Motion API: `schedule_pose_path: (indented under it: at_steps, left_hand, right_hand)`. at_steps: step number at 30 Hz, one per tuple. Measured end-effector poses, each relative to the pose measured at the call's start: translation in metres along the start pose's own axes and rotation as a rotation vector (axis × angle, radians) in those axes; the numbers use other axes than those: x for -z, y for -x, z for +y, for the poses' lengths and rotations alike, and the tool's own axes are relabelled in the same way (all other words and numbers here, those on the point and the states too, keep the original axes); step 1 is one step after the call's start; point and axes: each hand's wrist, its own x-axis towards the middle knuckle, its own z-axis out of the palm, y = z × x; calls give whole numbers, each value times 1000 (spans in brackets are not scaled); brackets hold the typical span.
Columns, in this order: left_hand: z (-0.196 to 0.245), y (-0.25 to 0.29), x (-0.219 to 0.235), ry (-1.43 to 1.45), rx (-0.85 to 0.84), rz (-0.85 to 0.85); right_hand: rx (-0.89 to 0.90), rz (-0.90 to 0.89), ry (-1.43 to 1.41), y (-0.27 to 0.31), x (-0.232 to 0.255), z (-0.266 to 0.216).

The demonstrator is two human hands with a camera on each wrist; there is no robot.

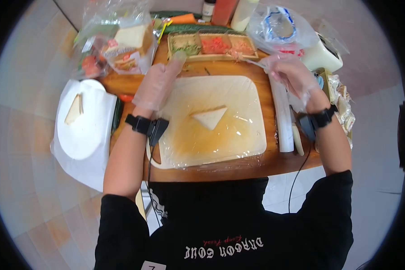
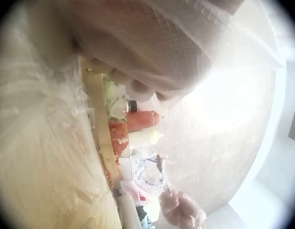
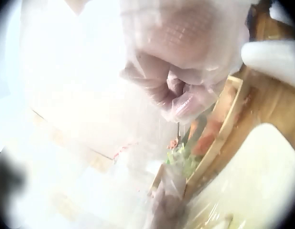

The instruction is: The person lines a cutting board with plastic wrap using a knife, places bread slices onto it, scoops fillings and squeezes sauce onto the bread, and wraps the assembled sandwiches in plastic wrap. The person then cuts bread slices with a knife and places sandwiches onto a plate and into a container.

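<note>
Both hands wear clear plastic gloves. My right hand (image 1: 292, 74) pinches a slender utensil (image 2: 167, 183) with reddish food bits on its tip, beside the right end of a wooden tray (image 1: 202, 57). The tray's compartments hold shredded green vegetable (image 1: 186, 47), red pieces (image 1: 214, 44) and orange-pink shreds (image 1: 241, 47). At the tray's left end is my left hand (image 1: 156, 85), its fingertips right by the near corner and nothing seen in its grasp. A triangular sandwich piece (image 1: 210, 118) lies on the film-covered cutting board (image 1: 247, 148) between my forearms.
On the left, a white plate (image 1: 83, 139) bears another sandwich piece (image 1: 73, 111). Bagged bread (image 1: 130, 45) stands behind it. Sauce bottles (image 1: 224, 11), cucumbers (image 1: 198, 29) and a plastic bag (image 1: 279, 29) line the back. A film roll (image 1: 282, 119) lies right of the board.
</note>
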Motion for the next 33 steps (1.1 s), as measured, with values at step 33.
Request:
schedule_pose_path:
  at_steps: [33]
  left_hand:
    - [-19, -12, 4, 82, 12, -131]
  right_hand:
    - [570, -109, 1041, 95, -94, 24]
